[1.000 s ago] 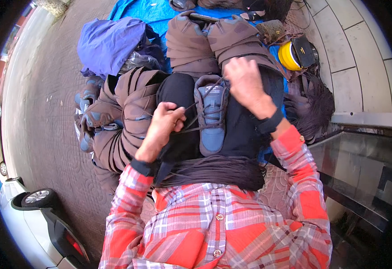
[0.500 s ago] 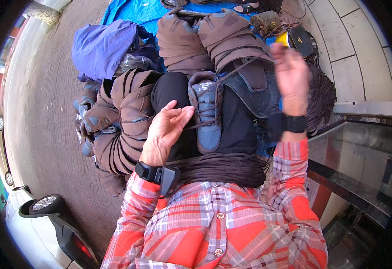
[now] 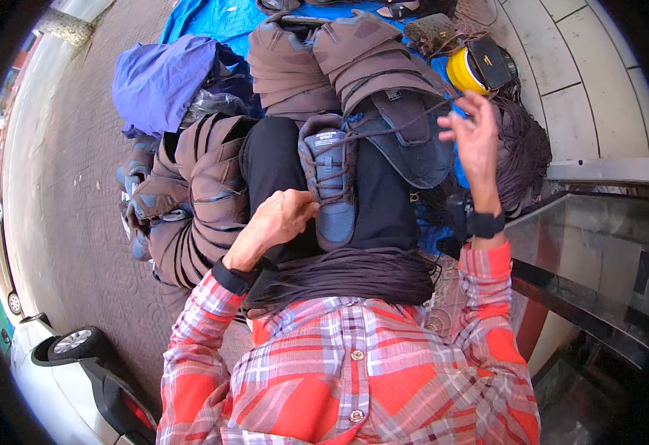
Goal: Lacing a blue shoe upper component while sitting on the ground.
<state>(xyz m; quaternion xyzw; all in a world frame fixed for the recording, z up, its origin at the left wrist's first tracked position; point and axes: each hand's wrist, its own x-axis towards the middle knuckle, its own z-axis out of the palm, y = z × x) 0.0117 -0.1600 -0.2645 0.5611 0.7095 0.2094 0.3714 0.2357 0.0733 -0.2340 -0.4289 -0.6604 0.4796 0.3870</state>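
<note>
Clock positions are read from the shoe upper at centre, twelve pointing away from you. One grey-blue shoe upper lies between your thighs, toe toward six. Your two hands flank it: the left hand, at eight, has its fingers curled together by the shoe's edge, though you cannot tell what they pinch; the right hand, between two and three, has fingers spread and half bent, one lace running up toward them, grip uncertain. Two stacks of brown uppers stand around twelve; one nested row curves at nine. Two lace bundles appear, one across your lap at six. Beyond the row's outer edge, open pavement extends at nine; a glass case borders your right past three. One purple bag rests at ten, contents hidden.
</note>
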